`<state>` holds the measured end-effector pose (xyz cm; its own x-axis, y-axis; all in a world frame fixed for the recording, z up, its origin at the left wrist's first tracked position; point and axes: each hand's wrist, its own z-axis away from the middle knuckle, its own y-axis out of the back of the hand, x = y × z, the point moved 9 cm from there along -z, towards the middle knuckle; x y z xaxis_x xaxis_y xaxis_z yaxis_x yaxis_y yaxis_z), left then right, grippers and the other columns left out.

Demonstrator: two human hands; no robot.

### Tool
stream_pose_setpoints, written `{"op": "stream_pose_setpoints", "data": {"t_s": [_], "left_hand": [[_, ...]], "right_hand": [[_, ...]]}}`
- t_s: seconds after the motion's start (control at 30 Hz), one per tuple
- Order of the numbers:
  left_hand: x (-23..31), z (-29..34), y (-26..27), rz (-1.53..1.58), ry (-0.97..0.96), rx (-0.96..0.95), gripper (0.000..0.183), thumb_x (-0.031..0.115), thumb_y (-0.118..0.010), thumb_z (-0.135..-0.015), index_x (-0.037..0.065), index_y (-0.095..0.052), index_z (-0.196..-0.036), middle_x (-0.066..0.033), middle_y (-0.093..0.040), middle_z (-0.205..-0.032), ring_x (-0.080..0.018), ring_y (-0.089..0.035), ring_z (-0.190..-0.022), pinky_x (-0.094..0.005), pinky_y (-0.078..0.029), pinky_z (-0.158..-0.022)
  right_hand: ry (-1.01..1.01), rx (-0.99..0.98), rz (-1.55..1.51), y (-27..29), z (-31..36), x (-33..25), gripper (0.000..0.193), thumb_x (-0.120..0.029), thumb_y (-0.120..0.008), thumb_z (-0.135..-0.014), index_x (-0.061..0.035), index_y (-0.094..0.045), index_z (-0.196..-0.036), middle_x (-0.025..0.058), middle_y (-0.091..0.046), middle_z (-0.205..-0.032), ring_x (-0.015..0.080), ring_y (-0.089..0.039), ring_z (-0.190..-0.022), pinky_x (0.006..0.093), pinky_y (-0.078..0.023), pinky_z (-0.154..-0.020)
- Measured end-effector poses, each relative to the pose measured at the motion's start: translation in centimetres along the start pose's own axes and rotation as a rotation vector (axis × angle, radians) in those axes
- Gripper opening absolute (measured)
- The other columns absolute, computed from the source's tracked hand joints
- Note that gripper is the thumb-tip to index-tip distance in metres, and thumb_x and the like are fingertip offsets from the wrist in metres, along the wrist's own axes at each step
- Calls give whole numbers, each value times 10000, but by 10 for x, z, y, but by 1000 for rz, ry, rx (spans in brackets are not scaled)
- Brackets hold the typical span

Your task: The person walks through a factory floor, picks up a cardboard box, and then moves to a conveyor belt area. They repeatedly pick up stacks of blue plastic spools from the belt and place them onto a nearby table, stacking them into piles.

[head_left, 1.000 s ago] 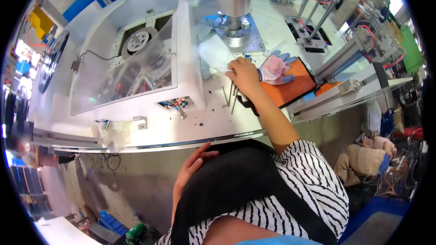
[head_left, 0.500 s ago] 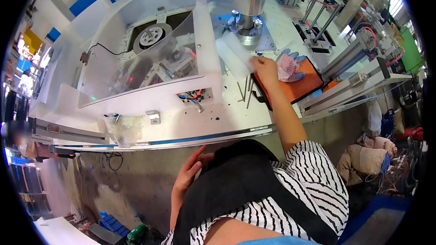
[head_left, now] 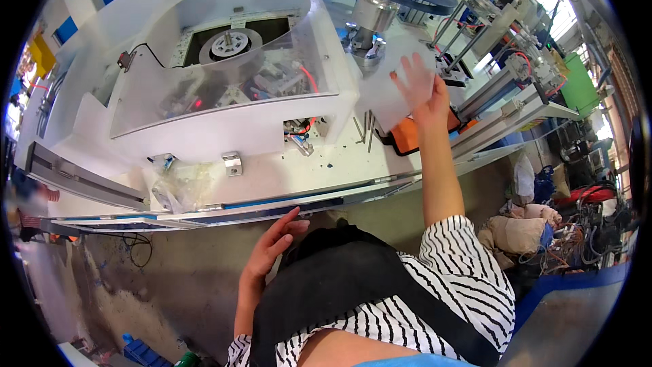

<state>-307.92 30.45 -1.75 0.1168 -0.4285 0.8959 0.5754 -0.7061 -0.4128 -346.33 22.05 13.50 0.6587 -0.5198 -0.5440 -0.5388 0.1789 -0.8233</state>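
Observation:
My right hand (head_left: 426,92) is raised over the white worktable (head_left: 272,173), just right of a metal press cylinder (head_left: 370,17). It holds a thin translucent white sheet (head_left: 387,105), and my fingers show through it. Below the hand lies an orange tray (head_left: 415,139). My left hand (head_left: 272,248) rests with fingers apart on the black apron (head_left: 339,285) over my lap, below the table's front edge, holding nothing.
A white machine housing with a clear cover (head_left: 224,75) fills the table's left and middle. Thin metal rods (head_left: 365,126) lie beside the orange tray. A crumpled plastic bag (head_left: 173,187) sits near the front edge. Metal frames (head_left: 509,75) stand right; bags (head_left: 516,228) lie on the floor.
My right hand has lifted from the orange tray up toward the press cylinder, with the translucent sheet in it. My left hand has stayed on my lap.

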Motion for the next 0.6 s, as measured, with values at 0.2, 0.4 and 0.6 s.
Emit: {"op": "stream_pose_setpoints", "data": {"t_s": [0.2,0.4,0.6], "left_hand": [[32,-18,-25,66,-182,-214,853,374,-641,-813,93,-152,-1453,-144,-289,-1436,-257,-296,-1319,-402,-220,-1072],[64,-29,-46,282,-383,-224,1138,476,-707,-718,151,99,-1452,-200,-167,-1479,-317,-179,-1371,-463,-160,-1083],[40,27,-4,477,-419,55,1056,441,-692,-741,155,28,-1458,-191,-321,-1410,-311,-324,-1302,-447,-260,-1038]], "right_hand": [[-114,-220,501,-12,140,10,353,-225,-406,-926,-36,-492,-1211,133,-543,-1199,250,-541,-1079,430,-478,-847],[-690,-120,23,-60,193,123,269,-246,-437,-949,-53,-546,-1104,81,-614,-996,178,-612,-851,327,-526,-749],[-1124,-262,0,-94,229,217,290,-243,-412,-962,-42,-529,-1136,75,-615,-1038,177,-616,-920,316,-526,-764]]}}
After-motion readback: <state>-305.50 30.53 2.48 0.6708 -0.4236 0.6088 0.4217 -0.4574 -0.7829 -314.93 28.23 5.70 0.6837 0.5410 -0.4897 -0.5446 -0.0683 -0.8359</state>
